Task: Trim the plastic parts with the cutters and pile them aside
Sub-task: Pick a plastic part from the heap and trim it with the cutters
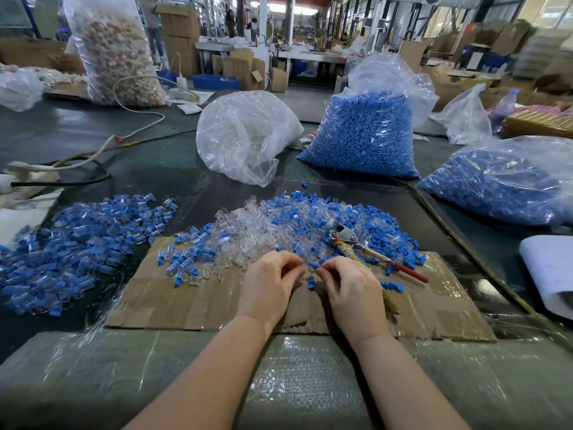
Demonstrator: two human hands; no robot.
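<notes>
Small blue plastic part [313,265] pinched by right hand [352,288]; left hand [269,285] fingers curled, contents unclear. Red-handled cutters [369,248], idle at 2 o'clock, should be fetched.

Hard to tell what the curled fingertips of the left hand [269,283] and right hand [350,285] pinch between them: too small, partly covered by the fingers. Jaws of the red-handled metal cutters [369,248] half buried in the heap of clear and blue plastic parts [288,218]. Cut off at the left edge: the pile of blue-and-clear assembled parts [77,243]. Cut off at the right edge: the clear bag of blue pieces [508,187] and the white roll [548,274]. Blurred beyond reading: the far cardboard boxes [183,35].
</notes>
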